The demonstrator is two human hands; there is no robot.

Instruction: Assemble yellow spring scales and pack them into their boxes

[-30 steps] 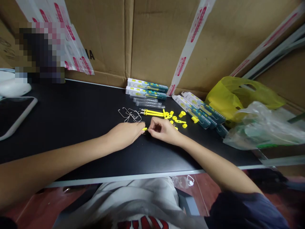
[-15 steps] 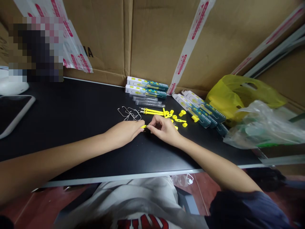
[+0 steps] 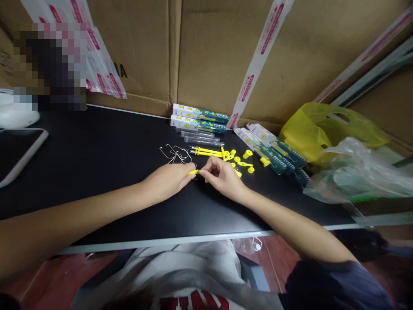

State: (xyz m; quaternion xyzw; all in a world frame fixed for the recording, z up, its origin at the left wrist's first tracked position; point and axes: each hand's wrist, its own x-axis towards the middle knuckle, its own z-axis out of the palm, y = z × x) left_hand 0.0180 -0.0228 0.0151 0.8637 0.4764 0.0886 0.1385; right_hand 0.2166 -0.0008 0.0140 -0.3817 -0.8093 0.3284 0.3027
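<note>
Yellow piece [image 3: 193, 172], in left hand [image 3: 174, 178], table edge [image 3: 206, 238] well apart

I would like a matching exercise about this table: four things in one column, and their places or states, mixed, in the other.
Things:
1. Left hand
2. Clear plastic tubes
3. Metal wire hooks
4. Yellow plastic bag

Places or states:
A. Silvery, lying in a tangle just beyond one hand
B. On the right side, partly behind a transparent bag
C. Pinching a small yellow part
D. Lying just in front of two printed boxes

Right pairs: 1-C, 2-D, 3-A, 4-B
</note>
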